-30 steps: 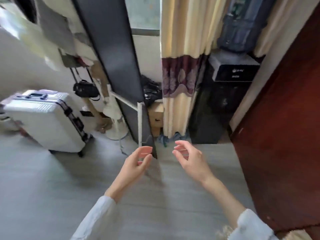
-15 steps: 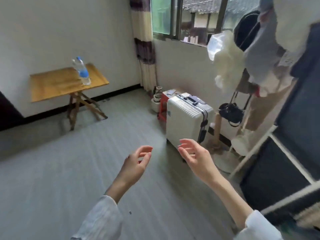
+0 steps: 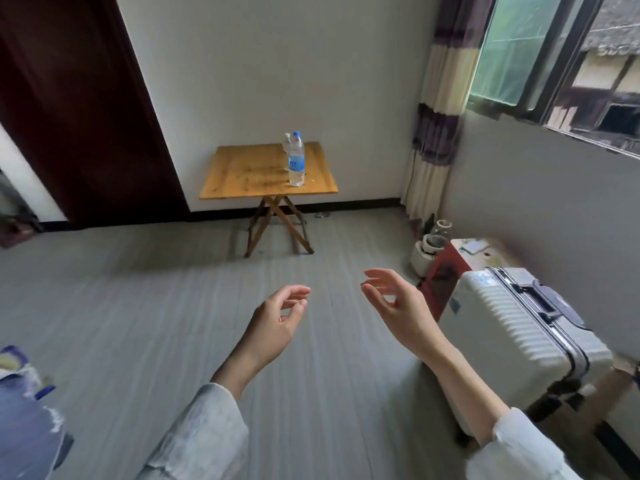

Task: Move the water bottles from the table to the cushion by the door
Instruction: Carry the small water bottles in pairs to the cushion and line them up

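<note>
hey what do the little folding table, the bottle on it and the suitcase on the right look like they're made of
Table: wood or a wood-look board, warm yellow with visible grain, slight sheen; crossed legs look wooden too.
Bottle: clear, thin plastic, see-through, blue cap and label. A second clear one seems to stand behind it.
Suitcase: probably hard plastic shell, white, ribbed, matte, with metallic-looking frame edges.

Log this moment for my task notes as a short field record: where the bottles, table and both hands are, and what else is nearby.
bottles: blue-capped water bottle upright on the table, a second bottle partly hidden behind it
table: small wooden folding table against the far wall
left hand: raised, fingers loosely curled, holding nothing
right hand: raised, fingers relaxed, holding nothing
nearby: white suitcase at right, dark door at left, curtain by the window
cushion: not identifiable in view
progress: bottles not yet picked up
</note>
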